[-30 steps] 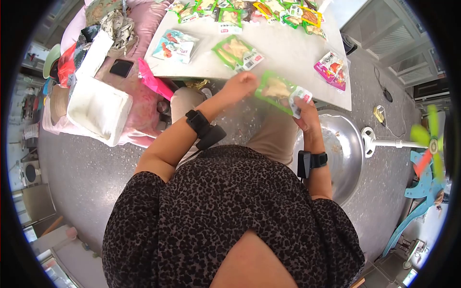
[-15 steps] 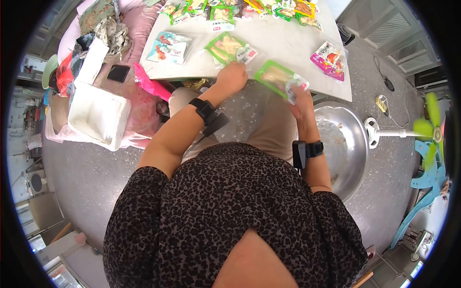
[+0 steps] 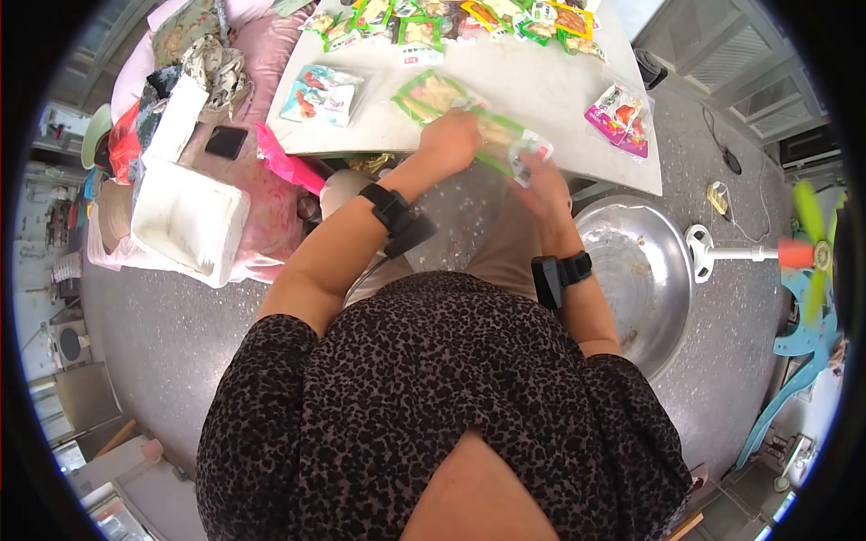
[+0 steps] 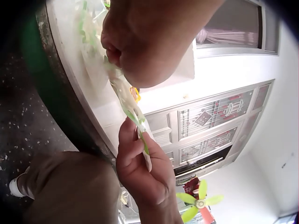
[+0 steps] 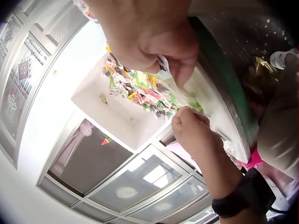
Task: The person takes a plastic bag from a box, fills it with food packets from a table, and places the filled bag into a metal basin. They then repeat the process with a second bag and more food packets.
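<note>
Between the two hands a green-edged clear food packet (image 3: 502, 144) is stretched at the table's front edge. The left hand (image 3: 450, 142) pinches its left end with curled fingers; the right hand (image 3: 544, 187) grips its white-labelled right end between thumb and fingers. In the left wrist view the packet (image 4: 125, 99) appears edge-on, with the right hand (image 4: 148, 172) pinching the lower end. A second green packet (image 3: 433, 94) lies on the table just behind the left hand. The right wrist view shows the left hand (image 5: 198, 140) holding the packet's far end.
Several green and yellow packets (image 3: 419, 32) lie along the table's (image 3: 379, 126) back. A blue-white packet (image 3: 320, 96) lies left, a pink-white one (image 3: 620, 119) right. A metal basin (image 3: 672, 270) stands on the floor at right, a white foam box (image 3: 191, 221) at left beside pink plastic (image 3: 281, 162).
The left hand has moved down to the held packet's left end after being at the packet on the table. The right hand has shifted left with its packet.
</note>
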The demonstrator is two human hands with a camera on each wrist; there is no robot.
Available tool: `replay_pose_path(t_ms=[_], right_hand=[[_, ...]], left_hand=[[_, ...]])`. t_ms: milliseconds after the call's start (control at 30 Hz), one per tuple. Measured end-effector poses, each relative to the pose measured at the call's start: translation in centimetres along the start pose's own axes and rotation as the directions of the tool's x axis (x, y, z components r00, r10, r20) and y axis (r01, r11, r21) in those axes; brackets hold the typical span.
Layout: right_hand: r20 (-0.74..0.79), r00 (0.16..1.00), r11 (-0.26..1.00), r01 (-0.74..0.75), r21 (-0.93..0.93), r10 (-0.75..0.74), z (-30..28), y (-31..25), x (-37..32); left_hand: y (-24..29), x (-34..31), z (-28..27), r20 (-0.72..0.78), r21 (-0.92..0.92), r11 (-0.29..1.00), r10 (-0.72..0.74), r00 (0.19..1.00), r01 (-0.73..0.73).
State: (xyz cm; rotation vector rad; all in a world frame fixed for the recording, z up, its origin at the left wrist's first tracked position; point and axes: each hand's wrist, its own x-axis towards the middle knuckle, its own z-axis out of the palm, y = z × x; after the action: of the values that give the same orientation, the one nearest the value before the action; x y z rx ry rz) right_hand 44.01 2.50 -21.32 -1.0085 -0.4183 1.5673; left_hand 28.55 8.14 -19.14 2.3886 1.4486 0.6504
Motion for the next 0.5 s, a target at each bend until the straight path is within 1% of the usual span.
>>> replay_pose_path(t_ms=[100, 200, 233, 300, 333, 400, 500], right_hand=[[0.145, 0.989, 0.994, -0.038, 0.106, 0.023, 1.2, 0.5, 1.4], [0.198, 0.98, 0.997, -0.036, 0.067, 0.022, 3.5, 0.3, 1.8], [0.212, 0.976, 0.996, -0.034, -0.083, 0.051, 3.4, 0.2, 2.1], [0.228, 0.967, 0.927, -0.022, -0.374, 0.115, 2.4, -0.2, 3.4], [0.231, 0.962, 0.862, -0.011, -0.507, 0.148, 1.9, -0.4, 4.1], [0.226, 0.951, 0.676, 0.027, -0.737, 0.209, 2.1, -0.7, 4.8], [0.201, 0.961, 0.703, 0.01, -0.711, 0.19, 2.6, -1.4, 3.7]], left_hand=[[1.7, -0.1, -1.0, 0.058, 0.045, 0.999, -0.004, 0.998, 0.002], [1.7, -0.2, -0.8, 0.03, 0.081, 0.997, -0.011, 1.0, 0.008], [1.7, -0.3, -0.8, 0.029, 0.071, 0.997, -0.024, 0.999, 0.022], [1.6, -0.8, -1.1, 0.031, 0.053, 0.997, -0.053, 0.998, 0.052], [1.5, -1.2, -1.1, 0.021, 0.043, 0.998, -0.051, 0.998, 0.05], [1.2, -1.7, -1.3, -0.003, 0.025, 0.999, -0.046, 0.999, 0.046], [1.0, -1.9, -1.0, 0.036, 0.045, 0.996, -0.081, 0.996, 0.079]])
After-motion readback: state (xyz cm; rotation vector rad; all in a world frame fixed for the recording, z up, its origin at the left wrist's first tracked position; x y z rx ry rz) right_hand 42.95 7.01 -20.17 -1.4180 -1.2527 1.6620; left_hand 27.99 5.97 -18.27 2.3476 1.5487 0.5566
